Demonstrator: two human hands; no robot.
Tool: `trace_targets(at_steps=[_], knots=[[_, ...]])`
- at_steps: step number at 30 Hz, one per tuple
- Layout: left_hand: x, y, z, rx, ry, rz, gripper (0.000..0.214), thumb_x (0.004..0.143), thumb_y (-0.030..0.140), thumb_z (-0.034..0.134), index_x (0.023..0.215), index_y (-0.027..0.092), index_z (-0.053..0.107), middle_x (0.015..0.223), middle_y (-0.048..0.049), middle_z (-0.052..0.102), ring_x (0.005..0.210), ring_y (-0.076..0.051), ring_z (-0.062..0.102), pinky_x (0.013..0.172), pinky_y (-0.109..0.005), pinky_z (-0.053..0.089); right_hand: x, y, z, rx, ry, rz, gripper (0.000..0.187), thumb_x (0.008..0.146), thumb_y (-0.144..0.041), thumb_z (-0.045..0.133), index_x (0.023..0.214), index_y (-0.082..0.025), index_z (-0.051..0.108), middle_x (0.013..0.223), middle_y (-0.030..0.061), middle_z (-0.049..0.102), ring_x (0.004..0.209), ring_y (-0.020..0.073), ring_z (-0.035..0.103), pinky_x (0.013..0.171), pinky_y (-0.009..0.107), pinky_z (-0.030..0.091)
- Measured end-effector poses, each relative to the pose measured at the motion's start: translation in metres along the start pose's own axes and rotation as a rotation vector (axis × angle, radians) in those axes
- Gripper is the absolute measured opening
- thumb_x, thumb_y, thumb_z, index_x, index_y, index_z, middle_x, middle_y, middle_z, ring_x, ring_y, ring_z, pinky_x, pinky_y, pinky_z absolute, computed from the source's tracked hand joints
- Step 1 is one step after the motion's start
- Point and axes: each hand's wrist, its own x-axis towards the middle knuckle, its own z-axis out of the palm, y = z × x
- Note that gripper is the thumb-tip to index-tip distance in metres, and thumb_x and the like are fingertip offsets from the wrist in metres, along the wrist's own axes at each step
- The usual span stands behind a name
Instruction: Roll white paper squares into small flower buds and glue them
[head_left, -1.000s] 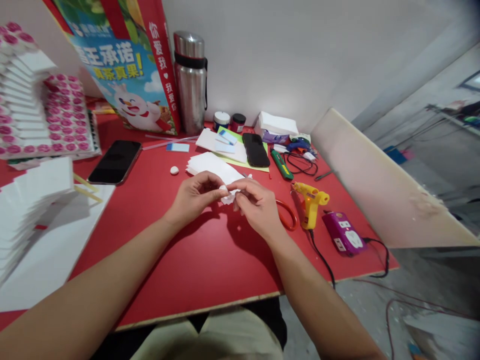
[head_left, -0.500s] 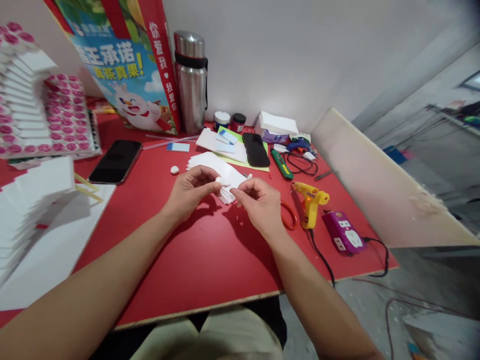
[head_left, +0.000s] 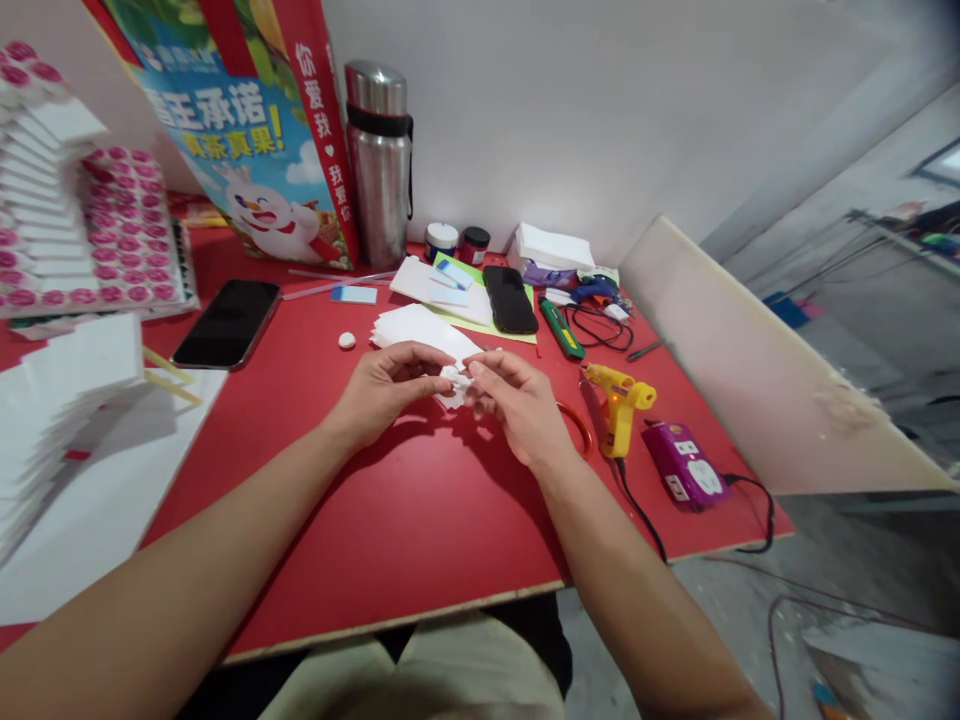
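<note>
Between my two hands is a small crumpled white piece (head_left: pixel 454 377) that looks like paper or tissue. My left hand (head_left: pixel 386 390) pinches its left side between thumb and fingers. My right hand (head_left: pixel 517 400) grips the right side with thumb and curled fingers. Behind and partly beneath the hands lies a fanned stack of white paper strips (head_left: pixel 411 328) on the red table. A small round white piece (head_left: pixel 346 341) rests left of that stack. Scissors with a red-orange handle (head_left: pixel 583 432) lie partly hidden behind my right wrist.
On the right are a yellow glue gun (head_left: pixel 621 400), a purple power socket (head_left: pixel 686 468) and a green cutter (head_left: pixel 562 330). A black phone (head_left: pixel 227 323) and folded white paper structure (head_left: pixel 67 410) occupy the left. A steel flask (head_left: pixel 379 170) stands behind, beside a printed bag (head_left: pixel 247 130).
Both hands have come closer together around the white piece, and more of it shows between the fingers. My right hand has shifted slightly left. The view has moved a little.
</note>
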Motion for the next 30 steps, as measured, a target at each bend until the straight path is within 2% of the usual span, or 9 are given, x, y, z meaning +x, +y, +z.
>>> trace_targets(at_steps=[3, 7, 12, 16, 21, 26, 30], knots=[[0.0001, 0.0006, 0.0001, 0.039, -0.049, 0.031, 0.025, 0.072, 0.027, 0.089, 0.095, 0.021, 0.082, 0.094, -0.0064, 0.076, 0.085, -0.018, 0.07, 0.082, -0.032, 0.059, 0.0001, 0.0012, 0.0006, 0.08, -0.038, 0.074, 0.031, 0.076, -0.044, 0.085, 0.088, -0.02, 0.071, 0.075, -0.0015, 0.069, 0.063, 0.0107, 0.064, 0.055, 0.022, 0.05], [0.0007, -0.0006, -0.0009, 0.132, -0.062, 0.102, 0.019, 0.076, 0.028, 0.086, 0.095, 0.023, 0.085, 0.104, -0.008, 0.072, 0.097, -0.02, 0.067, 0.089, -0.032, 0.056, -0.0012, 0.0031, 0.0025, 0.098, -0.063, 0.088, 0.032, 0.076, -0.042, 0.086, 0.089, -0.019, 0.069, 0.078, -0.0004, 0.071, 0.066, 0.0121, 0.067, 0.058, 0.023, 0.052], [0.0007, -0.0011, -0.0015, 0.146, -0.06, 0.092, 0.021, 0.077, 0.029, 0.086, 0.097, 0.024, 0.085, 0.103, -0.008, 0.07, 0.095, -0.021, 0.067, 0.089, -0.035, 0.055, -0.0006, 0.0054, 0.0043, 0.036, -0.067, 0.045, 0.035, 0.074, -0.044, 0.087, 0.089, -0.018, 0.067, 0.074, -0.0006, 0.071, 0.067, 0.0122, 0.066, 0.063, 0.025, 0.054], [-0.0006, -0.0021, -0.0002, 0.039, -0.104, 0.042, 0.03, 0.076, 0.029, 0.087, 0.105, 0.022, 0.083, 0.11, -0.0085, 0.07, 0.102, -0.022, 0.067, 0.091, -0.035, 0.056, 0.0009, 0.0057, 0.0043, -0.026, -0.035, -0.019, 0.033, 0.074, -0.041, 0.085, 0.089, -0.019, 0.066, 0.075, -0.002, 0.069, 0.065, 0.012, 0.064, 0.064, 0.027, 0.054], [-0.0006, -0.0034, 0.0033, 0.002, -0.028, -0.048, 0.029, 0.073, 0.034, 0.089, 0.096, 0.018, 0.08, 0.093, -0.0057, 0.072, 0.084, -0.017, 0.067, 0.079, -0.031, 0.057, -0.0012, 0.0066, 0.0068, -0.195, -0.01, -0.133, 0.022, 0.079, -0.033, 0.078, 0.09, -0.02, 0.064, 0.078, -0.0015, 0.067, 0.068, 0.0124, 0.062, 0.067, 0.028, 0.052], [0.0004, -0.0038, 0.0026, 0.076, 0.012, 0.061, 0.026, 0.071, 0.033, 0.09, 0.088, 0.017, 0.08, 0.097, -0.0071, 0.073, 0.088, -0.018, 0.067, 0.082, -0.031, 0.057, -0.0036, 0.009, 0.0094, -0.242, -0.03, -0.221, 0.02, 0.082, -0.032, 0.076, 0.093, -0.021, 0.063, 0.082, -0.0003, 0.066, 0.075, 0.0145, 0.064, 0.074, 0.031, 0.053], [-0.002, -0.0052, 0.0014, 0.134, 0.026, 0.147, 0.033, 0.077, 0.033, 0.087, 0.105, 0.018, 0.078, 0.097, -0.007, 0.074, 0.088, -0.02, 0.069, 0.083, -0.034, 0.057, -0.0022, 0.0083, 0.0073, -0.237, -0.042, -0.204, 0.022, 0.082, -0.033, 0.076, 0.096, -0.021, 0.063, 0.087, 0.0003, 0.067, 0.078, 0.0146, 0.065, 0.075, 0.031, 0.054]])
